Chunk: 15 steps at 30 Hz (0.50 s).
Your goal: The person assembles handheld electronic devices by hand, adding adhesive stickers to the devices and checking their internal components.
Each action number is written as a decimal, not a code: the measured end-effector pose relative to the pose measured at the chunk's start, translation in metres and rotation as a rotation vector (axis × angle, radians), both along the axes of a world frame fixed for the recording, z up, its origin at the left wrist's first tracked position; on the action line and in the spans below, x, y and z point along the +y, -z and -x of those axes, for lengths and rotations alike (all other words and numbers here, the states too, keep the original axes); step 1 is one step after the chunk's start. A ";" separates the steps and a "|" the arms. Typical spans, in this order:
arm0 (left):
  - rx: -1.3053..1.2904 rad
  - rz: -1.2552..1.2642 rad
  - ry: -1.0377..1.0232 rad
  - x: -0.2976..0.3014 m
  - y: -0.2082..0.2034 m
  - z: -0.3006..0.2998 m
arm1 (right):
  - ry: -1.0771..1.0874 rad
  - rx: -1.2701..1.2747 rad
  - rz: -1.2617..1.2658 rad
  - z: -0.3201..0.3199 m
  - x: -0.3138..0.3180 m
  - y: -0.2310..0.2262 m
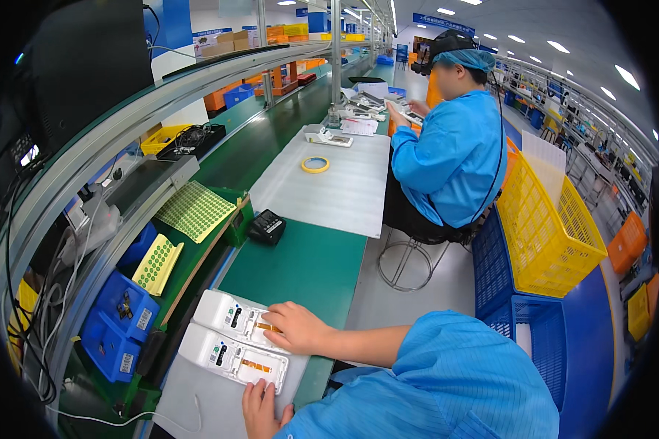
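Observation:
Two white plastic device housings lie side by side on a pale sheet, the nearer housing point(203, 344) and the farther housing point(216, 307). Each has a recessed frame with an orange ribbon strip; the nearer ribbon strip point(256, 366) shows whole, the farther one partly under fingers. My right hand point(294, 327) lies palm down over the right end of the farther housing, its fingertips touching the recess beside the strip. At the nearer housing's lower right edge rests my left hand point(263, 410), fingers stretched and thumb apart.
A black boxy object point(266, 227) and a yellow tape roll point(315, 164) sit farther along the bench. Blue bins point(115, 329) and green-dotted label sheets point(196, 211) stand left. A co-worker point(450, 154) sits ahead; a yellow crate point(545, 227) stands to the right.

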State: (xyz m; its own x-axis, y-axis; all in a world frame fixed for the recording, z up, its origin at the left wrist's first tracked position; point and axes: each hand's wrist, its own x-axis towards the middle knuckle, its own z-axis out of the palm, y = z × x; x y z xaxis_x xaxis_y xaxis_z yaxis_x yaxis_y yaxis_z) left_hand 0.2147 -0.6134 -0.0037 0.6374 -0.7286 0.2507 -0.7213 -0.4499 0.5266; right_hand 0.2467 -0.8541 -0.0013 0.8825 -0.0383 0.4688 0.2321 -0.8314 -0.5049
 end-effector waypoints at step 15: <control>0.004 -0.005 -0.007 0.002 0.000 0.004 | 0.005 -0.002 0.005 0.004 0.001 0.000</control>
State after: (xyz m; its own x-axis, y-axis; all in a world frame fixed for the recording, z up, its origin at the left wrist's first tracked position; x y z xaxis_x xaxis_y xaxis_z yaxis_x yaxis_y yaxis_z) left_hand 0.2106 -0.6116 -0.0035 0.6433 -0.7254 0.2448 -0.7162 -0.4571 0.5274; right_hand 0.2424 -0.8528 -0.0010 0.8812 -0.0406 0.4710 0.2288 -0.8353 -0.4999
